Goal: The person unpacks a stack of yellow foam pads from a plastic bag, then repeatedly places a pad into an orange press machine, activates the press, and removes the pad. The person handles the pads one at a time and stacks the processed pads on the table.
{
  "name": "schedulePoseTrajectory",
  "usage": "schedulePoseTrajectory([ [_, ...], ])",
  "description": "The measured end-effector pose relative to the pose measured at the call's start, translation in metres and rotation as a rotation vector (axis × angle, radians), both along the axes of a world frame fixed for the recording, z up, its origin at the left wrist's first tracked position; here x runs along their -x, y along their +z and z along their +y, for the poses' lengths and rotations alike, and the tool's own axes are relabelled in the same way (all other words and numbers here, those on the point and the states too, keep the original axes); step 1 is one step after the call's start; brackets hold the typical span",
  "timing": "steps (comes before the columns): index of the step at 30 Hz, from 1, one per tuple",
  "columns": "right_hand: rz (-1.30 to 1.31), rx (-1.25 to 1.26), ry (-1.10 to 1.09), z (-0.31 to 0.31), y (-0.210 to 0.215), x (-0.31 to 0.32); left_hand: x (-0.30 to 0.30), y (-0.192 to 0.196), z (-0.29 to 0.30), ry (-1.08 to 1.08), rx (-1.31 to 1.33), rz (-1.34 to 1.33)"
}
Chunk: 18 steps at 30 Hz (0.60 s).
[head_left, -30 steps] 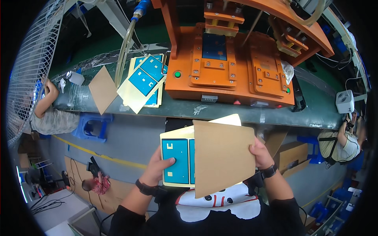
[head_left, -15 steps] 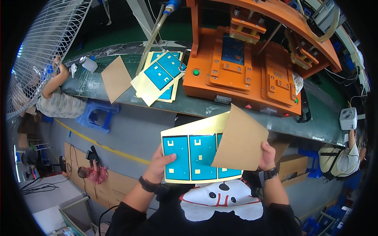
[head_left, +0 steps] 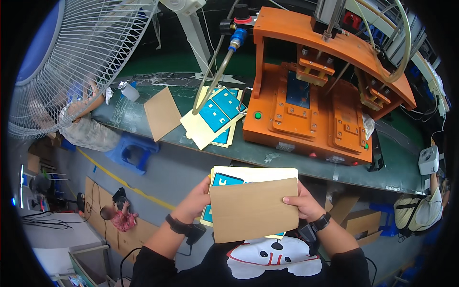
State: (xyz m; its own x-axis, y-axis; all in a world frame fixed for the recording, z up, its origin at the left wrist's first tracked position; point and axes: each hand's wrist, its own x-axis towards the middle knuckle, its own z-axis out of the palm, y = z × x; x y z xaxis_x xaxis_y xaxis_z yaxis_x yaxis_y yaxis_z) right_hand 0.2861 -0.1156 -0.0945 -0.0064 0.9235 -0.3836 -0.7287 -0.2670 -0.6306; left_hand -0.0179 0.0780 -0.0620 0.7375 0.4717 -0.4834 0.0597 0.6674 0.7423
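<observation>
In front of my chest is a small pile of pale yellow sheets point(head_left: 270, 174) with teal rectangular panels. My left hand point(head_left: 197, 198) is closed on the pile's left edge. A plain brown cardboard sheet point(head_left: 254, 213) lies over the front of the pile, covering most of the teal panels. On the right, my right hand point(head_left: 308, 204) pinches the cardboard's edge, its thumb on the front face and the other fingers hidden behind. How far those fingers also grip the yellow sheets cannot be seen.
An orange two-station press point(head_left: 260, 131) stands on the dark green bench point(head_left: 258, 158). Left of it lie more teal-panelled sheets point(head_left: 213, 117) and another cardboard piece point(head_left: 162, 114). A wire-caged fan point(head_left: 95, 43) fills the upper left. A child point(head_left: 122, 217) sits on cardboard on the floor; other people are at both sides.
The cardboard, earlier tilted over the pile's right side, now lies across its front and hides most panels. My right hand has moved left and lower with it. The view has shifted.
</observation>
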Motion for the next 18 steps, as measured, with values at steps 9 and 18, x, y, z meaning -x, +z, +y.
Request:
schedulePoseTrajectory([
  [9,0.032,0.009,-0.149,0.020,-0.019,0.033,0.048,-0.029,-0.053,0.428,0.047,-0.055],
  [18,-0.153,-0.133,0.038,0.080,-0.004,0.064,0.041,-0.071,-0.020,0.727,-0.176,-0.137],
])
